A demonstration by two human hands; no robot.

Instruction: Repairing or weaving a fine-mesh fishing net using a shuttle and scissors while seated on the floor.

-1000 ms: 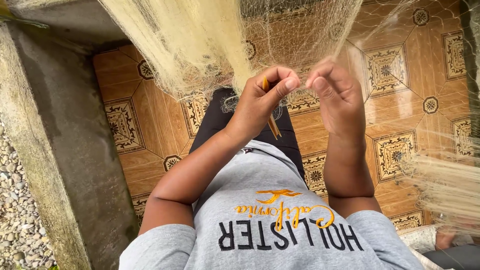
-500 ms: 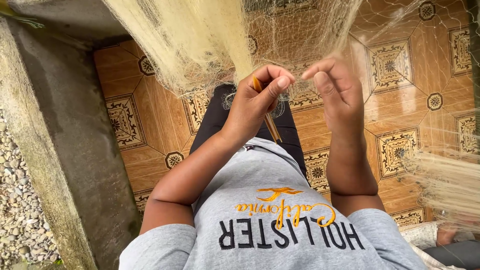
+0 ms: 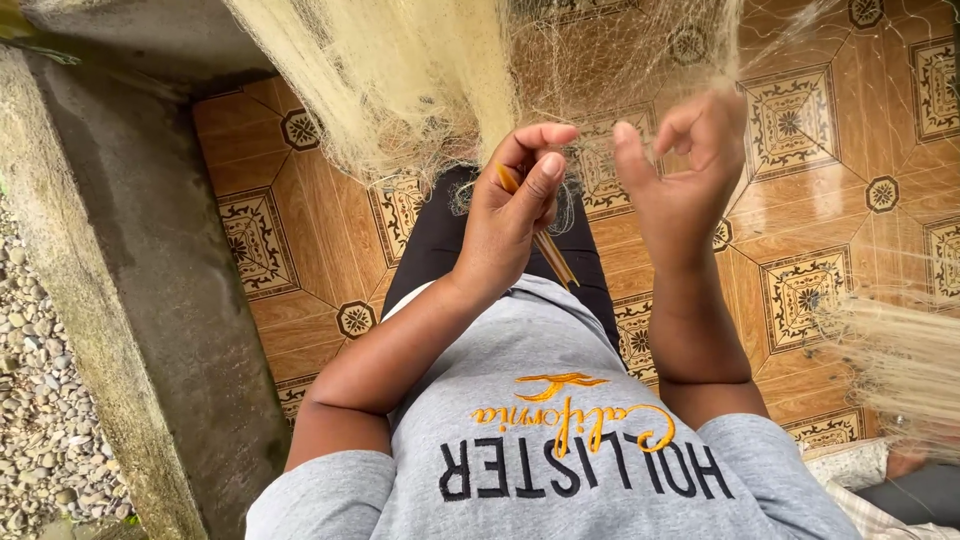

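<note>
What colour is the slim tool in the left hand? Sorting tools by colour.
Orange-brown needle in the left hand, head view.

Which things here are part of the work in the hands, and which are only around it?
In use:
left hand holding a thin yellow stick
right hand raised at the pale fishing net

Only around:
patterned brown floor tiles
concrete ledge
gravel

Patterned brown floor tiles (image 3: 830, 200), a concrete ledge (image 3: 130, 300), gravel (image 3: 40, 420) beside it.
</note>
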